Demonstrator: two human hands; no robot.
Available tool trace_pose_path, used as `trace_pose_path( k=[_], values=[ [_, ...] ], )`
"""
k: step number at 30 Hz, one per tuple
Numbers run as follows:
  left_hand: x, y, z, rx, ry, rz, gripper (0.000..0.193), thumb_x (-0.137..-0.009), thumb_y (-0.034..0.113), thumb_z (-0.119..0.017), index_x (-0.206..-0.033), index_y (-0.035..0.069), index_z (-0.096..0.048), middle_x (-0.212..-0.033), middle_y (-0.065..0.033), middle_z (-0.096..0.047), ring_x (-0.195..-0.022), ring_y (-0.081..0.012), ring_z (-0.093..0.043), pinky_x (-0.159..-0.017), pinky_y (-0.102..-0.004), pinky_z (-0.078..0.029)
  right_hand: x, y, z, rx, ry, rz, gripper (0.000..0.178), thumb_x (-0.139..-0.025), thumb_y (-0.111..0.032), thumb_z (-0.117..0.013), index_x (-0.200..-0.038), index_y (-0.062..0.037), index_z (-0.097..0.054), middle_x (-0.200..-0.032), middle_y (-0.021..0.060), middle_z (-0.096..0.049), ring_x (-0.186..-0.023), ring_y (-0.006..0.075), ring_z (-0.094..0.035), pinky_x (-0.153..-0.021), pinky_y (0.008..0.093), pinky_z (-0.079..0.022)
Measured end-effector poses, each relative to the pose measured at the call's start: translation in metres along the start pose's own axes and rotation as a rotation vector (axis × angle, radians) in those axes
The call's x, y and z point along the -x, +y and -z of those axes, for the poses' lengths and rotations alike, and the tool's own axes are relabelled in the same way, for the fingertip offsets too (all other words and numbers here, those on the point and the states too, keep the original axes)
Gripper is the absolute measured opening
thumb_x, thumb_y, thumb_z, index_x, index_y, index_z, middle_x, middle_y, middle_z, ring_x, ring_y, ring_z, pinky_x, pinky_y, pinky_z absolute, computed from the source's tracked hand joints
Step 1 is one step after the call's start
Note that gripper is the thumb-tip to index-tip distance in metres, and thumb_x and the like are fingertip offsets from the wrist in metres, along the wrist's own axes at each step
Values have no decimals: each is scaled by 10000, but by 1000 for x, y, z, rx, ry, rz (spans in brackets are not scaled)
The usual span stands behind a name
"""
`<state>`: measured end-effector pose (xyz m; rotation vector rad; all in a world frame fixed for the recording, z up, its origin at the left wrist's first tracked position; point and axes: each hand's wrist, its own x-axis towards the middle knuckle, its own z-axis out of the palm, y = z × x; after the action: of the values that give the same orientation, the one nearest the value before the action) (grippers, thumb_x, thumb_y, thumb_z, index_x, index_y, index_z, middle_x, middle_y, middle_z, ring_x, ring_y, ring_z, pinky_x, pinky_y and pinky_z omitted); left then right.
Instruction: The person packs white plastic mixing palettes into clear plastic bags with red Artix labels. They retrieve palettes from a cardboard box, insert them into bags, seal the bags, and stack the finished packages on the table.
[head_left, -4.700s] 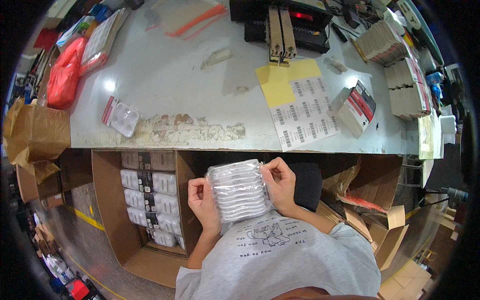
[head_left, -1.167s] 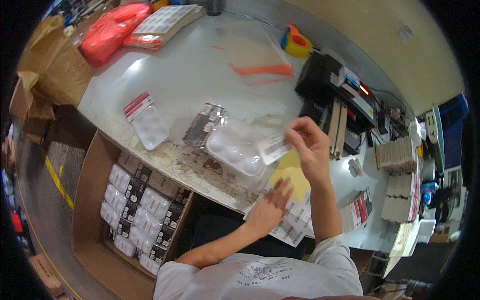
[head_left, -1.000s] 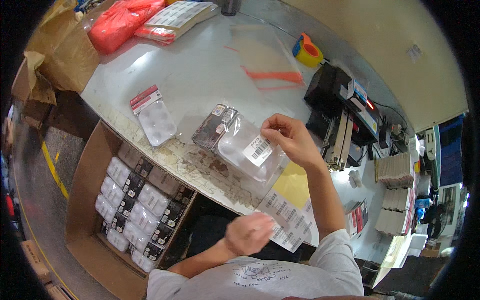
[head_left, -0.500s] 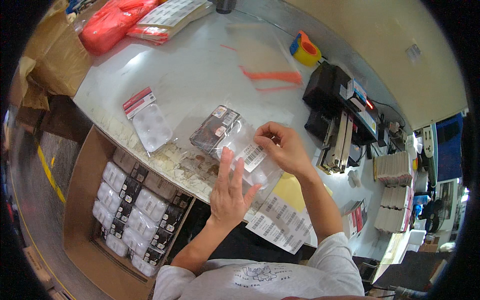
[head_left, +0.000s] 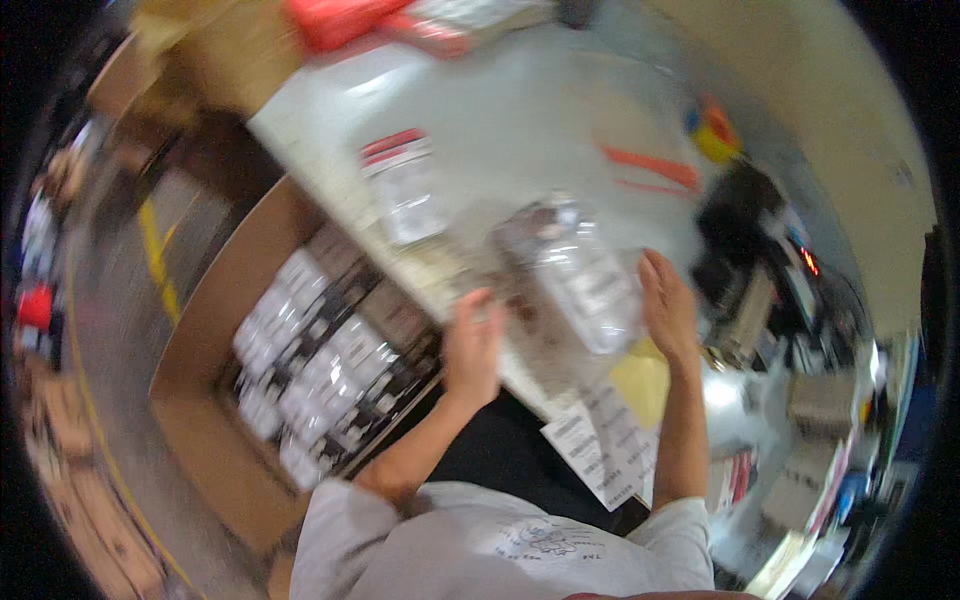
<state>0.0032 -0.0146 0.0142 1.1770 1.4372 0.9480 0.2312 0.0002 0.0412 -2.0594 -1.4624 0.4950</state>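
Clear-wrapped stack of white plastic trays with a dark end [head_left: 582,280] is lying on the pale grey worktable [head_left: 510,110]. Right hand's [head_left: 668,305] right beside it at 3 o'clock, fingers straight and pressed together, can't tell if touching. Left hand [head_left: 473,350] hangs apart at 8, fingers stretched out, too blurry to say if spread. White barcode sheet [head_left: 585,450] at 6.

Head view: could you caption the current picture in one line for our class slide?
Left hand and right hand flank a clear-wrapped white pack on a grey tabletop, an open carton nearby.
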Motion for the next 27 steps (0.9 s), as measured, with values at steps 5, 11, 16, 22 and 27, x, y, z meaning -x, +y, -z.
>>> trace_pose_path(
  k=[5, 11, 16, 22, 27],
  values=[
    [14, -1, 11, 126, -332, -50, 806, -738, 555, -671, -1152, -79, -396, -1019, -230, -581, -980, -310, -588, -863, -377, -453, 79, -36, -21, -159, -105, 344, 580, -853, -185, -580, -1334, 47, -357, -1263, 261, -487, -1159, 363, -499, -954, 384, -379],
    [56, -10, 96, 418, 2, -239, 1158, -496, 441, -870, -1282, -78, -195, -1310, -243, -342, -1220, -314, -383, -1030, -400, -304, 162, -95, -64, 16, -206, 949, 623, -796, -191, -653, -1334, -29, -382, -1379, 304, -326, -1280, 412, -356, -973, 528, -257],
    [70, -25, 283, -698, 625, -60, 851, -444, 385, -865, -1082, 10, -446, -1008, -152, -576, -932, -292, -574, -805, -381, -465, 139, -77, -79, 58, -342, 796, 600, -752, -67, -664, -1303, -62, -427, -1353, 125, -455, -1262, 253, -428, -1018, 449, -206],
    [41, -172, 473, -1975, -299, -8, 246, -763, 182, -602, -993, 118, -541, -960, -62, -578, -916, -232, -566, -821, -397, -412, 119, -27, -70, 225, -186, 647, 478, -781, 18, -602, -1241, -50, -486, -1293, 125, -511, -1229, 257, -465, -968, 403, -285],
    [13, -292, 506, -1979, -486, -107, 136, -837, 189, -480, -903, 215, -596, -971, 3, -578, -971, -180, -533, -886, -348, -384, 140, -8, -54, 429, -263, 598, 340, -800, 20, -588, -1126, -74, -565, -1225, 105, -570, -1184, 246, -509, -955, 388, -286]
  ],
)
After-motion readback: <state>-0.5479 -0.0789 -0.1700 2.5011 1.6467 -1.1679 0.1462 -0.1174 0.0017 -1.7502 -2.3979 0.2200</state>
